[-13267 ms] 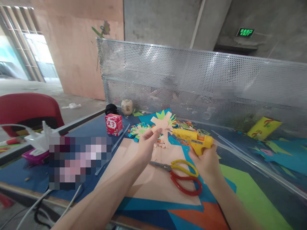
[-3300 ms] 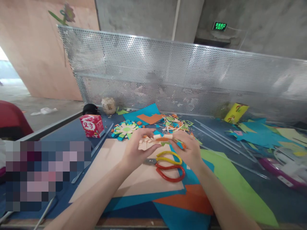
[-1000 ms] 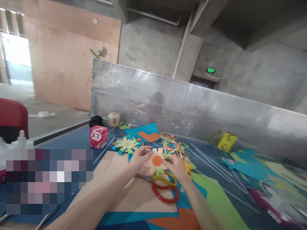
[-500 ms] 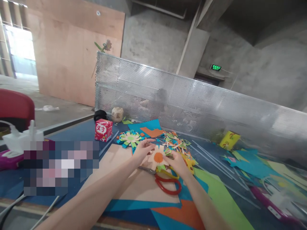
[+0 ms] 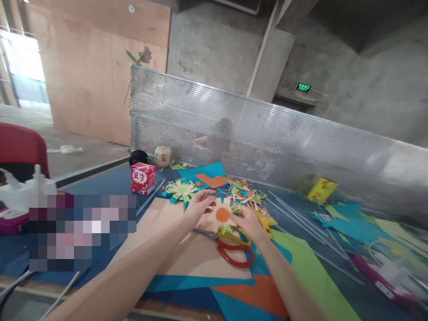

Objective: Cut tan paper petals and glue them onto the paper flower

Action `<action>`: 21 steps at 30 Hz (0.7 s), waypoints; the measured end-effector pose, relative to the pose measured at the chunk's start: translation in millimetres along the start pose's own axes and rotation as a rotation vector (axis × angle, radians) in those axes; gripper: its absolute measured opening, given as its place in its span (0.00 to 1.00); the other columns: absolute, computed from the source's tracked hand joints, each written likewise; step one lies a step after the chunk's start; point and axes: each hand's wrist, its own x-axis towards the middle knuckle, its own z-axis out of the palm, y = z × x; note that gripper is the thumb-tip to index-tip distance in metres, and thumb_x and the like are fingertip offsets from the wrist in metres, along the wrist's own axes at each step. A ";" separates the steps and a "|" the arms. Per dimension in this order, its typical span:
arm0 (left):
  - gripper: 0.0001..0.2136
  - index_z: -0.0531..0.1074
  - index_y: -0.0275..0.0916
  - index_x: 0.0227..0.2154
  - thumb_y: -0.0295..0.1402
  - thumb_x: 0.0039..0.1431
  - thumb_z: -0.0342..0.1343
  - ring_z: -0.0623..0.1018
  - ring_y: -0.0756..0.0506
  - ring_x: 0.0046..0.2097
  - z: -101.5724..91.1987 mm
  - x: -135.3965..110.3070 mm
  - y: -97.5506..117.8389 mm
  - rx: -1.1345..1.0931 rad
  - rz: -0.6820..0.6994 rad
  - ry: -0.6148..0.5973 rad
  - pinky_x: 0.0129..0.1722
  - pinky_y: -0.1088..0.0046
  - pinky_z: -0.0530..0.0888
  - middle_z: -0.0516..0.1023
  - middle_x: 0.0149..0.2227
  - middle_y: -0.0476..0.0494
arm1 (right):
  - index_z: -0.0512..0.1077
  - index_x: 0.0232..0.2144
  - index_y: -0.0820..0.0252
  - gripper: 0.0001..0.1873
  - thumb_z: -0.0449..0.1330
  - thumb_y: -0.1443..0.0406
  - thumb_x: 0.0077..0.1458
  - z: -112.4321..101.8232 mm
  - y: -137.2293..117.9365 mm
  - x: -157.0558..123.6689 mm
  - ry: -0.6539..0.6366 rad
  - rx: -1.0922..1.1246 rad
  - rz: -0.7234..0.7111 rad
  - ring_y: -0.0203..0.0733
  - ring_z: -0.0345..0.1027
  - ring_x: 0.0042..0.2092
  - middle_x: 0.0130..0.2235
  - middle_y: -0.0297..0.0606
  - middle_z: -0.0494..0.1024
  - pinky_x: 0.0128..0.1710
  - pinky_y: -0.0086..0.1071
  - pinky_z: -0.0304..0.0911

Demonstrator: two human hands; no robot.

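Between my hands is a peach paper flower (image 5: 222,215) with a round orange centre and green paper pieces at its edge. My left hand (image 5: 201,207) has curled fingers at its left petals, closed on them. At its right edge my right hand (image 5: 250,221) pinches the flower, close to a small green paper loop (image 5: 236,208). Just below lie scissors (image 5: 251,257) with red and yellow handles, their blades pointing left on a peach sheet (image 5: 160,240). Behind my left hand a layered flower (image 5: 181,190) of blue, peach and green paper rests on the table.
A red box (image 5: 143,178) stands back left, a yellow packet (image 5: 321,191) back right. Paper scraps (image 5: 249,194) lie beyond my hands. Thin clear sticks (image 5: 297,215) and a purple-based device (image 5: 381,281) are on the right. A perforated metal screen (image 5: 187,111) borders the far edge.
The camera view has shifted slightly. Both hands stay at the peach flower, which is turned a little, and my left fingers have moved slightly along its edge.
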 end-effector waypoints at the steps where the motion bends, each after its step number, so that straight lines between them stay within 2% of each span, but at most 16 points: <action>1: 0.16 0.68 0.37 0.33 0.37 0.38 0.61 0.71 0.53 0.26 0.2 -0.1 -0.2 0.001 -0.003 -0.002 0.23 0.79 0.66 0.72 0.24 0.50 | 0.66 0.26 0.61 0.13 0.58 0.56 0.43 0.0 -0.7 -0.2 0.000 -0.001 -0.001 0.34 0.63 0.21 0.25 0.34 0.71 0.20 0.29 0.62; 7: 0.18 0.68 0.36 0.34 0.37 0.38 0.61 0.70 0.53 0.26 0.3 -1.6 -0.9 0.062 0.018 -0.036 0.24 0.80 0.65 0.70 0.22 0.52 | 0.67 0.24 0.61 0.12 0.59 0.58 0.41 -1.4 -4.0 -0.2 0.031 -0.018 -0.032 0.37 0.66 0.27 0.26 0.35 0.71 0.24 0.29 0.63; 10: 0.18 0.67 0.36 0.35 0.38 0.40 0.60 0.69 0.54 0.26 0.0 -1.3 -1.2 0.078 0.054 -0.059 0.24 0.80 0.66 0.70 0.24 0.51 | 0.65 0.24 0.61 0.12 0.59 0.58 0.42 -0.9 -4.0 -0.3 0.028 -0.004 -0.031 0.35 0.64 0.23 0.25 0.33 0.70 0.21 0.29 0.63; 14: 0.19 0.65 0.37 0.37 0.35 0.40 0.61 0.69 0.54 0.28 -0.1 1.0 -3.4 0.125 0.178 -0.128 0.26 0.79 0.65 0.68 0.27 0.52 | 0.63 0.25 0.60 0.12 0.57 0.57 0.43 0.2 -6.4 -1.3 0.004 0.031 -0.020 0.32 0.61 0.18 0.22 0.30 0.67 0.18 0.29 0.63; 18: 0.18 0.64 0.35 0.38 0.30 0.41 0.59 0.64 0.55 0.24 -0.2 2.8 -6.6 0.237 0.237 -0.218 0.22 0.80 0.61 0.64 0.22 0.55 | 0.62 0.24 0.59 0.11 0.57 0.58 0.44 0.4 -9.5 -2.3 0.015 0.030 -0.047 0.32 0.61 0.18 0.21 0.29 0.66 0.18 0.28 0.63; 21: 0.16 0.63 0.34 0.39 0.29 0.44 0.55 0.62 0.55 0.22 -0.7 2.4 -6.9 0.323 0.254 -0.240 0.22 0.79 0.59 0.61 0.19 0.56 | 0.63 0.24 0.59 0.10 0.57 0.59 0.44 0.7 -9.3 -2.4 0.030 0.012 -0.080 0.34 0.63 0.20 0.21 0.30 0.67 0.18 0.28 0.64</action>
